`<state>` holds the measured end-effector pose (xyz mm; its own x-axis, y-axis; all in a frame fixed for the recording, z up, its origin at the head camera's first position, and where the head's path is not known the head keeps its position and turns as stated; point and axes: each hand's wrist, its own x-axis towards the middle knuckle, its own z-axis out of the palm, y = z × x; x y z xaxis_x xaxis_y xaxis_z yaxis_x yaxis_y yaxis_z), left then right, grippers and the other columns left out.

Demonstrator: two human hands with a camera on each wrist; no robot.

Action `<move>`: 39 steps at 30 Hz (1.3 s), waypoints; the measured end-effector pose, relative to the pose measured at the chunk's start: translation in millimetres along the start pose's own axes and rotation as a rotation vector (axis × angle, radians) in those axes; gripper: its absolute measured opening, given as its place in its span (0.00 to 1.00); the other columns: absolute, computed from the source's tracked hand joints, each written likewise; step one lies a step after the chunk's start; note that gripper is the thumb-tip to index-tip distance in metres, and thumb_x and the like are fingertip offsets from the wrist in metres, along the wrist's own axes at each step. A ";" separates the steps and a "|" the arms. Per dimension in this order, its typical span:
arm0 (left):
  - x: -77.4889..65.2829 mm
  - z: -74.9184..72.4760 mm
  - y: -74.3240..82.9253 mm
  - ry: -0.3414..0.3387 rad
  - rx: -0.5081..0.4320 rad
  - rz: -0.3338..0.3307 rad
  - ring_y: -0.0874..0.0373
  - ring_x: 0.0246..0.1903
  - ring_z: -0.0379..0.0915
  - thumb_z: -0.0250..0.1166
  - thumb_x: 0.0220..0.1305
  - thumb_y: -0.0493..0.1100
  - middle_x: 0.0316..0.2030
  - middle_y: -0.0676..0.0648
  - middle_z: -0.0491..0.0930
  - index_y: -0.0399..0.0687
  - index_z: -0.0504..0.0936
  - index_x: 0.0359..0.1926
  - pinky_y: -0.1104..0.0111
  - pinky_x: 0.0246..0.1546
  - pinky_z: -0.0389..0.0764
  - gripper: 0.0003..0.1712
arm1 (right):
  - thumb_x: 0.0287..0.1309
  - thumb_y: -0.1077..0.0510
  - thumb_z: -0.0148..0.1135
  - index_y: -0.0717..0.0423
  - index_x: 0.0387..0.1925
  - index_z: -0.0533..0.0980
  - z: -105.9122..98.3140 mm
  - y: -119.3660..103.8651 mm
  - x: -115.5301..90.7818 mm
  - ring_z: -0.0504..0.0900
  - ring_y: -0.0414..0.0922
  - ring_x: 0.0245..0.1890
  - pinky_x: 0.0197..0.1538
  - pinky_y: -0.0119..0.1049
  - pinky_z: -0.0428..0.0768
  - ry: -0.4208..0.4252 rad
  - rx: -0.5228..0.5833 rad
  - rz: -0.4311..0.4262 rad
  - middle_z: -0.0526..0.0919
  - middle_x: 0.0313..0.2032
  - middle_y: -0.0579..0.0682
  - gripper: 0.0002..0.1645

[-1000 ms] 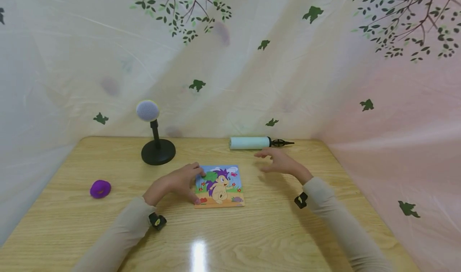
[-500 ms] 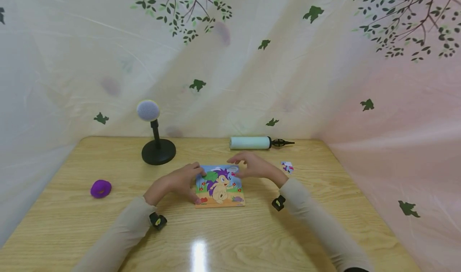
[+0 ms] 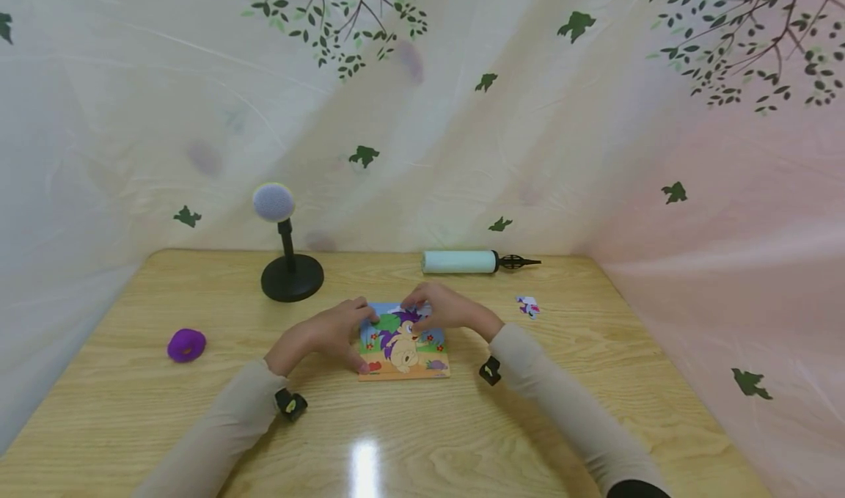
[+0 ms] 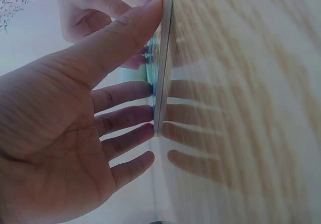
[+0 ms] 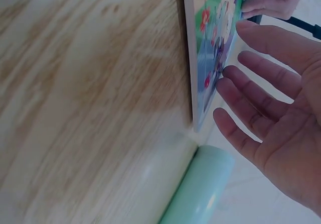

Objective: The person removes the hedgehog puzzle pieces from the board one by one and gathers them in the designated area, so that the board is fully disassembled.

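A jigsaw puzzle (image 3: 403,355) with a purple-haired hedgehog picture lies flat on the table in the head view. My left hand (image 3: 323,333) rests on its left side, thumb near the lower corner and the other fingers toward the upper edge. In the left wrist view the thumb (image 4: 145,23) and several fingertips touch the puzzle's face. Over the upper part of the picture is my right hand (image 3: 449,311), its fingers loosely bent; in the right wrist view fingertips (image 5: 225,83) are at the puzzle's surface, with nothing visible between them. A loose puzzle piece (image 3: 528,306) lies to the right.
On the wooden table (image 3: 330,439), a light blue hand pump (image 3: 458,262) lies along the back edge. A microphone-like object on a black stand (image 3: 290,278) stands back left. A purple ring-shaped thing (image 3: 187,345) lies at the left. A leaf-printed cloth (image 3: 422,131) hangs behind.
My right hand has moved left from beside the puzzle to over its upper part. The loose piece at the right has come into view. My left hand has stayed on the puzzle.
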<state>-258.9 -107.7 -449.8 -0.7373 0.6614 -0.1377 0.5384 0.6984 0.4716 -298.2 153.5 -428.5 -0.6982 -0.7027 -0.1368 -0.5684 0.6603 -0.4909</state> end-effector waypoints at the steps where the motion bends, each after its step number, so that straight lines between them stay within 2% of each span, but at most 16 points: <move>1: -0.1 -0.1 0.4 0.000 0.000 -0.001 0.50 0.55 0.67 0.83 0.46 0.59 0.53 0.46 0.70 0.44 0.74 0.62 0.50 0.64 0.74 0.47 | 0.59 0.58 0.74 0.60 0.58 0.80 0.1 -0.5 0.6 0.80 0.50 0.53 0.57 0.43 0.81 -0.003 -0.005 0.003 0.83 0.54 0.55 0.26; 10: 0.9 -0.5 0.6 0.001 -0.003 -0.003 0.50 0.55 0.67 0.83 0.46 0.59 0.53 0.46 0.70 0.45 0.74 0.62 0.50 0.64 0.74 0.47 | 0.54 0.59 0.77 0.59 0.57 0.81 2.1 -3.5 7.5 0.80 0.47 0.49 0.55 0.39 0.81 -0.018 -0.045 0.033 0.83 0.50 0.53 0.28; 20: 0.7 0.1 -0.2 0.004 0.001 -0.002 0.51 0.54 0.67 0.83 0.46 0.60 0.51 0.47 0.70 0.45 0.74 0.62 0.51 0.63 0.75 0.46 | 0.53 0.61 0.78 0.59 0.57 0.82 1.8 -3.9 12.5 0.78 0.47 0.46 0.52 0.38 0.79 -0.029 -0.021 0.054 0.81 0.46 0.52 0.28; 32: -0.1 -1.2 2.5 0.001 -0.001 -0.008 0.52 0.52 0.67 0.83 0.45 0.59 0.50 0.47 0.70 0.44 0.74 0.62 0.52 0.62 0.75 0.47 | 0.53 0.62 0.77 0.58 0.56 0.82 -0.8 -5.6 15.5 0.78 0.48 0.48 0.54 0.38 0.78 -0.058 -0.009 0.087 0.80 0.46 0.53 0.26; 39: -0.6 -2.8 3.9 -0.003 0.005 -0.014 0.52 0.52 0.67 0.83 0.46 0.58 0.50 0.48 0.70 0.43 0.74 0.62 0.53 0.61 0.75 0.47 | 0.52 0.63 0.77 0.58 0.57 0.81 -0.5 -3.5 18.0 0.78 0.47 0.46 0.50 0.37 0.78 -0.058 -0.004 0.090 0.80 0.44 0.52 0.28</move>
<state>-257.5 -106.1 -445.4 -0.7431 0.6528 -0.1472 0.5305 0.7087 0.4651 -309.0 138.7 -428.8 -0.7204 -0.6543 -0.2299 -0.5059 0.7225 -0.4713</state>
